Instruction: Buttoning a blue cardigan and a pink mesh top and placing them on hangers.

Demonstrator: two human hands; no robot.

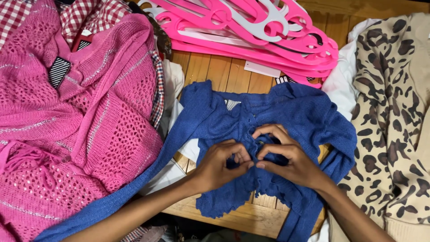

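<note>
A blue knit cardigan [304, 114] lies spread on the wooden table [215, 71], its front facing up. My left hand [219, 163] pinches the left edge of the front opening at mid-chest. My right hand [286, 154] pinches the opposite edge, fingertips meeting those of the left over a small button. Both hands are closed on the fabric. One long blue sleeve [121, 197] runs down to the lower left.
A pink open-knit sweater [67, 125] is piled at the left over a red checked garment [94, 13]. Several pink and white plastic hangers [255, 27] are stacked at the back. A leopard-print garment [394, 116] lies at the right beside white cloth [342, 76].
</note>
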